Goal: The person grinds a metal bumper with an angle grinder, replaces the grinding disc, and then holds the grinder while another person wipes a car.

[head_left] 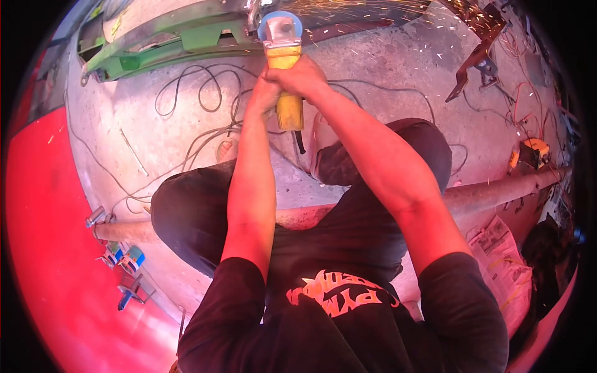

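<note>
A yellow angle grinder (289,114) is held out in front of me, above the concrete floor. My right hand (300,78) wraps over its body just behind the metal head. Against the left side of the tool, my left hand (263,98) is closed around it, its fingers partly hidden. The blue disc (262,26) at the front end meets the edge of a green metal frame (149,55). Bright sparks (354,11) stream off to the right from there. Behind the grinder a short black cord end (300,143) hangs down.
Dark cables (211,93) loop over the concrete floor (385,102). A rusty pipe (507,194) runs across beneath me. Small cans (131,258) stand at left beside a red surface (46,186). At right are a bent metal bracket (476,62), a yellow-and-black tool (532,153) and crumpled paper (500,264).
</note>
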A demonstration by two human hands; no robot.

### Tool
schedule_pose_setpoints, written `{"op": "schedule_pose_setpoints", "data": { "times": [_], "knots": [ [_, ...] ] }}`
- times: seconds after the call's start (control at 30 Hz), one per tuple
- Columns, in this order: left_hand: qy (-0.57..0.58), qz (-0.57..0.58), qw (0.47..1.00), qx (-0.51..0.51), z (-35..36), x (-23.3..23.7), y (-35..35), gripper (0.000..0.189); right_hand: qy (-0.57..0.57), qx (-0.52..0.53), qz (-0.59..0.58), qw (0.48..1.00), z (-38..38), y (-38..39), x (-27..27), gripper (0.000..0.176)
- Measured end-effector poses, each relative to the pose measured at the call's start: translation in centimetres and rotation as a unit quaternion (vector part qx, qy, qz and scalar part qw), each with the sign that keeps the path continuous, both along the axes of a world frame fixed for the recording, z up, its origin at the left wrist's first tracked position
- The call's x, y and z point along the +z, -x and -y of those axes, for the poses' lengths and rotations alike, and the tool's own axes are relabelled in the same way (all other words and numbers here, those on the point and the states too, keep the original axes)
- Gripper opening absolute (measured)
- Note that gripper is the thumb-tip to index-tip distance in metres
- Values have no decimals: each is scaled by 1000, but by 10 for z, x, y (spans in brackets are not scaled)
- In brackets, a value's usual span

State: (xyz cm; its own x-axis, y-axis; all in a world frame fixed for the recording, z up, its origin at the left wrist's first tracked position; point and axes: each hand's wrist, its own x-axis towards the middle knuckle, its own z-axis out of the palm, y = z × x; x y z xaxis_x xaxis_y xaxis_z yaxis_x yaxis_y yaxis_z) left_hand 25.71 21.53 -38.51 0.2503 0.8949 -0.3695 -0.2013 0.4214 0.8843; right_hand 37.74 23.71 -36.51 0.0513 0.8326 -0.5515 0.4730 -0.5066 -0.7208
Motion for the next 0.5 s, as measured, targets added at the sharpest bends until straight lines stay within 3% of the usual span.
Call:
{"op": "schedule_pose_setpoints", "data": {
  "times": [0.5],
  "knots": [
    [-9, -20, 1000, -18, -1, 4, 3, 41, 8, 6, 1, 1000, -1, 1, 1, 83]
  ]
}}
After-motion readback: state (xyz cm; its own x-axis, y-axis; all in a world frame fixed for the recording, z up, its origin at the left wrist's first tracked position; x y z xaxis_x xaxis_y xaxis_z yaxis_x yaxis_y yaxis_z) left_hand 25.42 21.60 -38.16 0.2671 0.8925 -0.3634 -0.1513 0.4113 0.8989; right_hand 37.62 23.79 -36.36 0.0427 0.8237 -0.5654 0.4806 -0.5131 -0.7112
